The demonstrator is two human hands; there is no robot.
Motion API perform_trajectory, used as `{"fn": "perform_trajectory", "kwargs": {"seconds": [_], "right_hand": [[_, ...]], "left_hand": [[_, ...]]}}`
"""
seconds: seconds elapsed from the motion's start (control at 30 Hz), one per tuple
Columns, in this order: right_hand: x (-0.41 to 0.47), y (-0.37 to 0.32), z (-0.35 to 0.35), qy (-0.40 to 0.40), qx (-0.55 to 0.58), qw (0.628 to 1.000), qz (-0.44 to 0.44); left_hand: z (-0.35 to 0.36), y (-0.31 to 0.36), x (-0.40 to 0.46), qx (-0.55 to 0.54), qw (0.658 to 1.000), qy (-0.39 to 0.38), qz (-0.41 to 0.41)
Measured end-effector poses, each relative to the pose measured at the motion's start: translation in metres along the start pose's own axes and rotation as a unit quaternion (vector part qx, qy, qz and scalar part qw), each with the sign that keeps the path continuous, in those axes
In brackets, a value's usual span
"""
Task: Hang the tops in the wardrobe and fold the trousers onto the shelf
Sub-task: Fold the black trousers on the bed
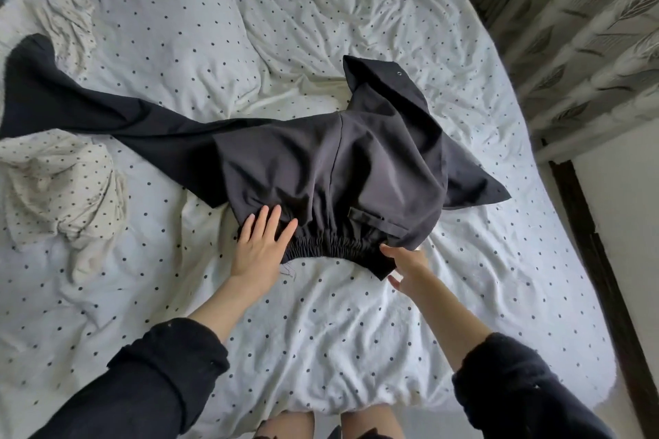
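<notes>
Dark grey trousers [321, 160] lie spread on the bed, their elastic waistband toward me and one leg stretching away to the left. My left hand [262, 246] rests flat on the left part of the waistband, fingers straight. My right hand [406, 265] is at the waistband's right corner, fingers loosely extended and touching the edge of the fabric. It is unclear whether it pinches the cloth.
The bed [321, 331] wears a white dotted cover. A crumpled cream dotted garment [60, 189] lies at the left, another pale cloth [71, 21] farther back. Patterned curtains [588, 28] hang at the right, beside a dark wooden frame [588, 242].
</notes>
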State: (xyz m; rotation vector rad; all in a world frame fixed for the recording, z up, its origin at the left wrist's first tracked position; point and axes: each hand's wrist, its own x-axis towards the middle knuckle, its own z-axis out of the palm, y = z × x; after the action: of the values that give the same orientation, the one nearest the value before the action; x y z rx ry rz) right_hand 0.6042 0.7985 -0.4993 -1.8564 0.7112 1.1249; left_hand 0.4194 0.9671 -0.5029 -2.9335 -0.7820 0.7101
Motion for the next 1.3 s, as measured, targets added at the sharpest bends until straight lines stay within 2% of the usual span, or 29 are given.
{"fn": "perform_trajectory", "kwargs": {"seconds": [0.13, 0.2, 0.3, 0.43, 0.5, 0.67, 0.73, 0.83, 0.93, 1.0, 1.03, 1.1, 1.17, 1.23, 1.27, 1.3], "right_hand": [[-0.022, -0.016, -0.007, 0.073, -0.07, 0.988, -0.118], [-0.041, -0.03, -0.01, 0.071, -0.062, 0.981, -0.172], [-0.073, -0.055, -0.009, 0.022, 0.02, 0.98, -0.199], [-0.122, -0.091, -0.004, -0.057, 0.109, 0.974, -0.192], [-0.14, -0.107, -0.001, -0.085, 0.145, 0.968, -0.184], [-0.178, -0.137, -0.007, -0.144, 0.165, 0.956, -0.197], [-0.192, -0.146, -0.011, -0.138, 0.143, 0.955, -0.219], [-0.211, -0.163, -0.019, -0.079, 0.133, 0.952, -0.263], [-0.224, -0.179, -0.028, -0.035, 0.116, 0.929, -0.349], [-0.235, -0.188, -0.032, -0.041, 0.1, 0.914, -0.391], [-0.243, -0.194, -0.033, -0.054, 0.094, 0.906, -0.409], [-0.256, -0.206, -0.034, -0.072, 0.092, 0.896, -0.428], [-0.269, -0.217, -0.036, -0.075, 0.091, 0.885, -0.45], [-0.275, -0.226, -0.038, -0.078, 0.077, 0.877, -0.469], [-0.278, -0.229, -0.04, -0.088, 0.065, 0.873, -0.476], [-0.282, -0.229, -0.04, -0.099, 0.049, 0.866, -0.487]], "left_hand": [[-0.003, 0.008, -0.002, -0.001, 1.0, -0.009, -0.014], [-0.007, 0.015, -0.009, -0.007, 1.0, -0.003, -0.019], [-0.018, 0.03, -0.02, -0.087, 0.996, 0.016, -0.033], [-0.058, 0.05, -0.025, -0.212, 0.964, 0.157, -0.022], [-0.082, 0.054, -0.02, -0.265, 0.94, 0.211, -0.046], [-0.139, 0.03, -0.022, -0.249, 0.923, 0.265, -0.129], [-0.161, 0.01, -0.024, -0.281, 0.905, 0.293, -0.125], [-0.196, -0.019, -0.027, -0.318, 0.889, 0.323, -0.061], [-0.227, -0.035, -0.033, -0.33, 0.872, 0.36, -0.035], [-0.236, -0.037, -0.037, -0.306, 0.87, 0.384, -0.041], [-0.238, -0.036, -0.039, -0.287, 0.879, 0.376, -0.057], [-0.231, -0.035, -0.041, -0.26, 0.907, 0.308, -0.119], [-0.221, -0.04, -0.049, -0.285, 0.91, 0.241, -0.181], [-0.218, -0.052, -0.055, -0.338, 0.889, 0.22, -0.216], [-0.22, -0.061, -0.056, -0.381, 0.868, 0.221, -0.228], [-0.226, -0.071, -0.055, -0.454, 0.829, 0.224, -0.236]]}}
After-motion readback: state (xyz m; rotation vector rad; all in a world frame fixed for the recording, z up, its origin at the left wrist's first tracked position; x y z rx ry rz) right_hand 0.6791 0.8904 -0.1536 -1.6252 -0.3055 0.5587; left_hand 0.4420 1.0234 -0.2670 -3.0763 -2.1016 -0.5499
